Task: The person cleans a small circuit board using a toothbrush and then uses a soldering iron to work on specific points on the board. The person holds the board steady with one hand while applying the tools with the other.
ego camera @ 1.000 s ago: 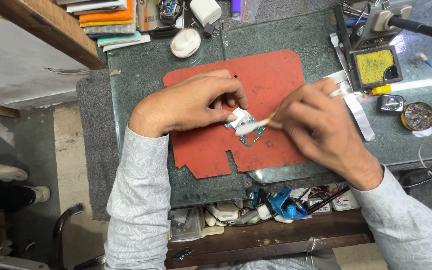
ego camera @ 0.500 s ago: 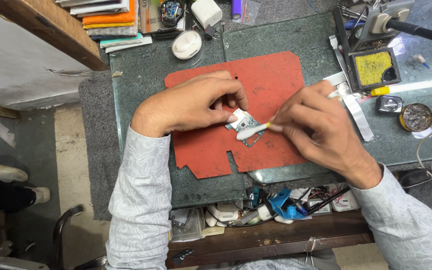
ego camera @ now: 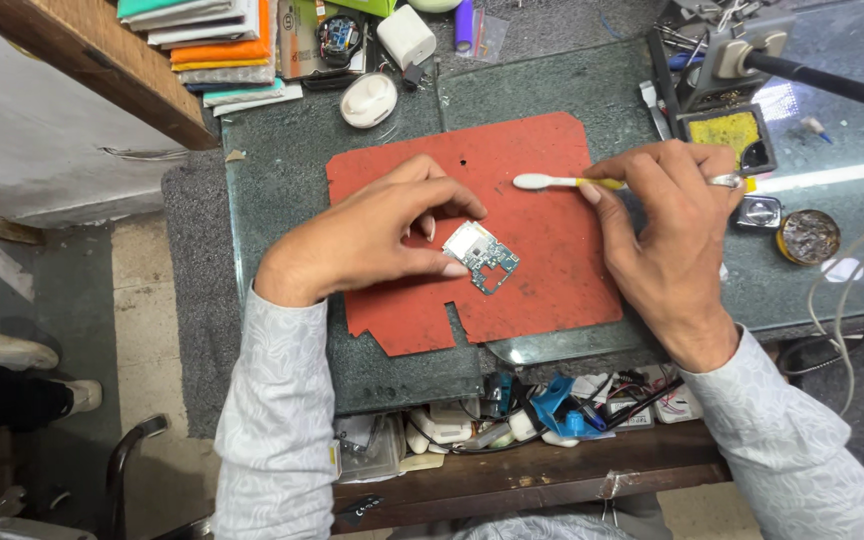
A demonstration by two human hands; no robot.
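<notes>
Two sleeved forearms reach up from the near edge over a tray of small parts and cables (ego camera: 552, 415) under the front of the table (ego camera: 282, 200). On the table lies a red mat (ego camera: 552, 270). Left hand (ego camera: 372, 240) rests on the mat, its fingers (ego camera: 452, 268) closed on the near-left edge of a small circuit board (ego camera: 484, 256), which lies flat near the mat's middle. Right hand (ego camera: 667, 235), raised beside the mat's right edge, has its fingers (ego camera: 592, 192) pinched together on the yellow handle of a white-headed brush (ego camera: 552, 182); the brush head hangs over the mat, well apart from the board. Farther right sit a yellow sponge in a black holder (ego camera: 727, 132) and a round tin (ego camera: 808, 236). At the far edge lie a white round case (ego camera: 368, 100), a white charger block (ego camera: 406, 36) and a stack of books (ego camera: 212, 45).
</notes>
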